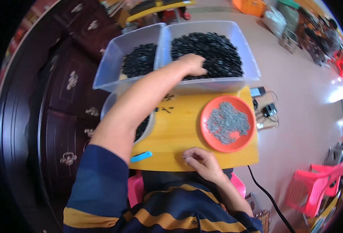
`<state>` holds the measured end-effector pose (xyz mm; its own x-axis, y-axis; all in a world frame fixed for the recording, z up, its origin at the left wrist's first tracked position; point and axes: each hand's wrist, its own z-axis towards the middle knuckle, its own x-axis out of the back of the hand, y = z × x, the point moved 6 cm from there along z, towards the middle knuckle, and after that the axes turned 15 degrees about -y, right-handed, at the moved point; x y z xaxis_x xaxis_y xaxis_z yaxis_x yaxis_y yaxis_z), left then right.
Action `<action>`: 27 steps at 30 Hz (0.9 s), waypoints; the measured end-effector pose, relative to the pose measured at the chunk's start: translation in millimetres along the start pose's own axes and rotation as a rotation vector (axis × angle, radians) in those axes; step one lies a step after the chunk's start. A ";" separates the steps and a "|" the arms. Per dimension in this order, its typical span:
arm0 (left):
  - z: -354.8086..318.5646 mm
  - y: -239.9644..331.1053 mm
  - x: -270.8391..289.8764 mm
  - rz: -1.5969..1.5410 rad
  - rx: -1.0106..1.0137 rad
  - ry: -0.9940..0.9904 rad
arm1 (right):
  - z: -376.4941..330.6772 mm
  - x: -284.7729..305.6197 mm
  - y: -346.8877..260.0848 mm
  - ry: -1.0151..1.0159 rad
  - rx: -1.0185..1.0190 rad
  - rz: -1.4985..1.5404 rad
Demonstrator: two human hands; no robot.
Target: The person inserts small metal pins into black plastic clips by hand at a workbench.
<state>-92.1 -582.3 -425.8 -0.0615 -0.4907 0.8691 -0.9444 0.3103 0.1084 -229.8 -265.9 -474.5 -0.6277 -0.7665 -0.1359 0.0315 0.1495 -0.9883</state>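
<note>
My left arm stretches across the table to the right-hand clear plastic bin. There my left hand reaches into a heap of small black plastic parts, its fingertips hidden among them. My right hand rests at the front edge of the yellow table, fingers curled toward the thumb. Whether anything small sits between those fingers is too fine to see. Just beyond it stands an orange-red plate heaped with small silver metal pieces, which look like screws or pins.
A second clear bin with black parts adjoins on the left. Under my forearm is a round tub, partly hidden. A blue-handled cutter and several loose black pieces lie on the table. Dark drawers stand left; chargers right.
</note>
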 end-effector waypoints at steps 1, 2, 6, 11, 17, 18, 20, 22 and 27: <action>-1.0 7.0 1.4 0.004 -0.012 0.003 | -1.9 -2.6 2.9 -0.036 0.007 -0.006; -2.8 11.0 3.5 0.044 0.023 0.038 | -5.6 -1.0 10.2 -0.012 -0.018 0.077; -16.3 4.8 14.2 0.097 0.065 0.139 | -6.2 -2.6 8.4 -0.032 -0.058 0.145; -41.9 6.4 22.2 0.027 0.059 0.183 | -6.9 -3.0 8.9 -0.014 -0.095 0.118; -55.6 -0.9 26.4 -0.062 0.063 0.302 | -7.6 -3.7 8.1 -0.020 -0.083 0.134; -56.0 0.6 23.2 -0.037 0.051 0.274 | -7.5 -3.4 10.4 -0.018 -0.068 0.154; -56.5 1.4 20.3 -0.016 0.038 0.250 | -7.0 -1.6 12.0 -0.016 -0.054 0.169; -58.8 1.7 21.4 -0.028 0.029 0.284 | -7.9 -0.6 12.5 -0.027 -0.077 0.137; -66.4 0.9 28.3 -0.048 0.041 0.312 | -9.7 -1.9 14.2 -0.018 -0.070 0.164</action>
<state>-73.3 -541.8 -369.0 0.0798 -0.2288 0.9702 -0.9565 0.2565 0.1392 -235.7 -256.2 -487.6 -0.6043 -0.7395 -0.2965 0.0774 0.3159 -0.9456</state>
